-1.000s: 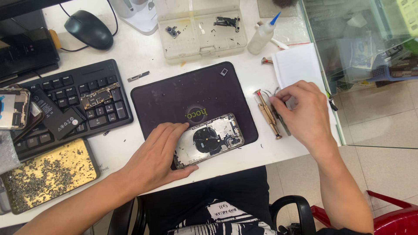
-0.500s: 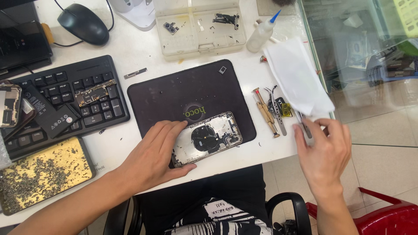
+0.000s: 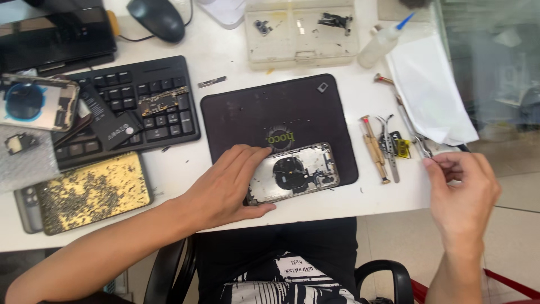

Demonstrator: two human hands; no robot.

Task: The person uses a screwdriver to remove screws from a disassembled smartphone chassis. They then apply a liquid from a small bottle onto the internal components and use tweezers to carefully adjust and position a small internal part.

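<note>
While the left hand (image 3: 225, 188) lies flat w/ fingers spread on the opened phone (image 3: 295, 173), pinning it at the front edge of the dark mat (image 3: 281, 112) on the desk (image 3: 225, 56), the right hand (image 3: 461, 194) pinches tweezers (image 3: 421, 145) by the desk's right edge. Phone looks stiff, light, w/ fragile exposed innards, so prob. best held by its metal frame edges; tweezers are thin, slippery, best gripped mid-shaft.

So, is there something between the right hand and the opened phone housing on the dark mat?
Yes. Between the right hand and the opened silver phone housing lie a wooden-handled tool and metal tweezers on the white table. The left hand already rests on the housing.
</note>
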